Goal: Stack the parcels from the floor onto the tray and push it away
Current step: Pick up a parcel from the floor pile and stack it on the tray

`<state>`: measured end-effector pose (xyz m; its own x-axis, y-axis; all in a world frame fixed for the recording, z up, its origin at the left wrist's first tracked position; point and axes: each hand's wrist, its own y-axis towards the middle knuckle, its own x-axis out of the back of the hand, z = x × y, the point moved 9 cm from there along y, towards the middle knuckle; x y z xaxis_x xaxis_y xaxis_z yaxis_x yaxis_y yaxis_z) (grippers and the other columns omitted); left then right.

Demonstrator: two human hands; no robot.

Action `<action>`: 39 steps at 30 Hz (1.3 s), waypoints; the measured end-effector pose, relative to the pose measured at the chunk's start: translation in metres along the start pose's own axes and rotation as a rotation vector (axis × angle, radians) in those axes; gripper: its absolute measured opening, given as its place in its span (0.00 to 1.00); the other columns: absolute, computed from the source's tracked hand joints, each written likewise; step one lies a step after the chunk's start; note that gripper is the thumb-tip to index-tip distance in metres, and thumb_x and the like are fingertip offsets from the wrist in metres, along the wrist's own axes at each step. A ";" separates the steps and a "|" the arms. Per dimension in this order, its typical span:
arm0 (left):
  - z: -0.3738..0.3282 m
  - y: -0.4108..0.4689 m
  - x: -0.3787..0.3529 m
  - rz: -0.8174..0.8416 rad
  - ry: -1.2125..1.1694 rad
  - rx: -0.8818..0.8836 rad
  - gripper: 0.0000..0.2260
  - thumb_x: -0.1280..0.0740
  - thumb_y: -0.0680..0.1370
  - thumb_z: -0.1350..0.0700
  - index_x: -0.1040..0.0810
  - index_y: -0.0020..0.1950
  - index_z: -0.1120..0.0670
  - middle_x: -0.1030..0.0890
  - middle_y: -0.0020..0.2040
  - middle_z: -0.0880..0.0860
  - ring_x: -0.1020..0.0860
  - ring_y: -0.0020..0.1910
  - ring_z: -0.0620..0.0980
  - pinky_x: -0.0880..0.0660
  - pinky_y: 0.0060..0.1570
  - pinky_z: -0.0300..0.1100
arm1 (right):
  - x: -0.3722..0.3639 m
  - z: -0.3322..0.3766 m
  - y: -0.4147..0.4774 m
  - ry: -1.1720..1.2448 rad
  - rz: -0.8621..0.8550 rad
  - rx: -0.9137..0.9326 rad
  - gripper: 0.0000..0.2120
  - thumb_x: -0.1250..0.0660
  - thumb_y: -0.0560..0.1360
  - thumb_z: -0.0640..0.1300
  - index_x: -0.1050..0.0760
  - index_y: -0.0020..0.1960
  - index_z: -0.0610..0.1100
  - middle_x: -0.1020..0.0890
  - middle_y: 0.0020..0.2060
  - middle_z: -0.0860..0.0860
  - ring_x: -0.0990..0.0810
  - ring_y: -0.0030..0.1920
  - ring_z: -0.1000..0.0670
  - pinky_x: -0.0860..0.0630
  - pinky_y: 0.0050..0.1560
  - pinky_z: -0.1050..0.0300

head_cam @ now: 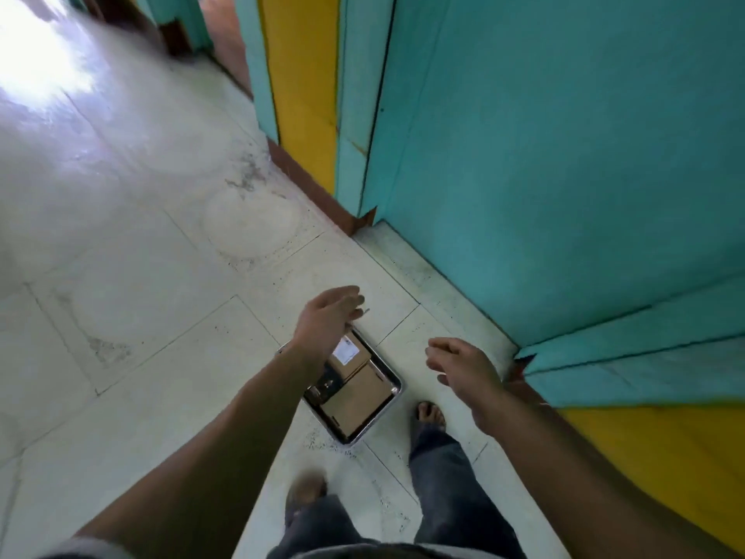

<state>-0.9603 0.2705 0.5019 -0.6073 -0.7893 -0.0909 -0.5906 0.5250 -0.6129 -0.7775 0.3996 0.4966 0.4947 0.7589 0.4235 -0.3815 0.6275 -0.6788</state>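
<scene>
A steel tray (393, 401) lies on the pale tiled floor in front of my feet. Brown cardboard parcels (361, 397) fill it, one with a white label (346, 350) at its far end and a dark item at its left side. My left hand (328, 318) hovers above the tray's far left corner, fingers relaxed, holding nothing, and my forearm hides that part of the tray. My right hand (463, 367) hangs to the right of the tray, well above the floor, fingers loosely bent and empty.
A teal door (564, 155) and teal and yellow walls (302, 74) stand close on the right, with a brown skirting along the base. My two feet (430, 413) stand just behind and right of the tray. Tiled floor (141, 256) stretches to the left and far side.
</scene>
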 end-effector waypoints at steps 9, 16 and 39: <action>-0.020 -0.091 -0.088 0.359 0.242 -0.036 0.09 0.37 0.81 0.58 0.21 0.59 0.53 0.17 0.55 0.50 0.20 0.56 0.49 0.26 0.57 0.43 | 0.047 -0.060 -0.137 0.331 -0.292 -0.085 0.14 0.34 0.77 0.47 0.22 0.62 0.48 0.18 0.51 0.53 0.20 0.55 0.50 0.25 0.63 0.45; 0.023 -0.195 -0.182 0.620 0.449 -0.026 0.10 0.36 0.80 0.56 0.21 0.60 0.53 0.17 0.56 0.50 0.20 0.57 0.48 0.25 0.61 0.45 | 0.089 -0.165 -0.246 0.576 -0.523 -0.219 0.15 0.38 0.77 0.40 0.27 0.59 0.31 0.23 0.57 0.33 0.26 0.61 0.32 0.32 0.61 0.29; 0.360 -0.575 -0.325 1.118 0.999 0.036 0.09 0.39 0.82 0.55 0.22 0.60 0.51 0.18 0.55 0.48 0.20 0.55 0.46 0.24 0.57 0.43 | 0.059 -0.586 -0.598 1.239 -0.947 -0.419 0.09 0.37 0.80 0.41 0.23 0.59 0.45 0.19 0.52 0.49 0.20 0.55 0.50 0.24 0.60 0.51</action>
<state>-0.2320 0.1107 0.6008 -0.8357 0.5480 0.0368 0.4151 0.6741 -0.6109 -0.0628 -0.0335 0.5763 0.7902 -0.5841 0.1855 0.5386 0.5175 -0.6649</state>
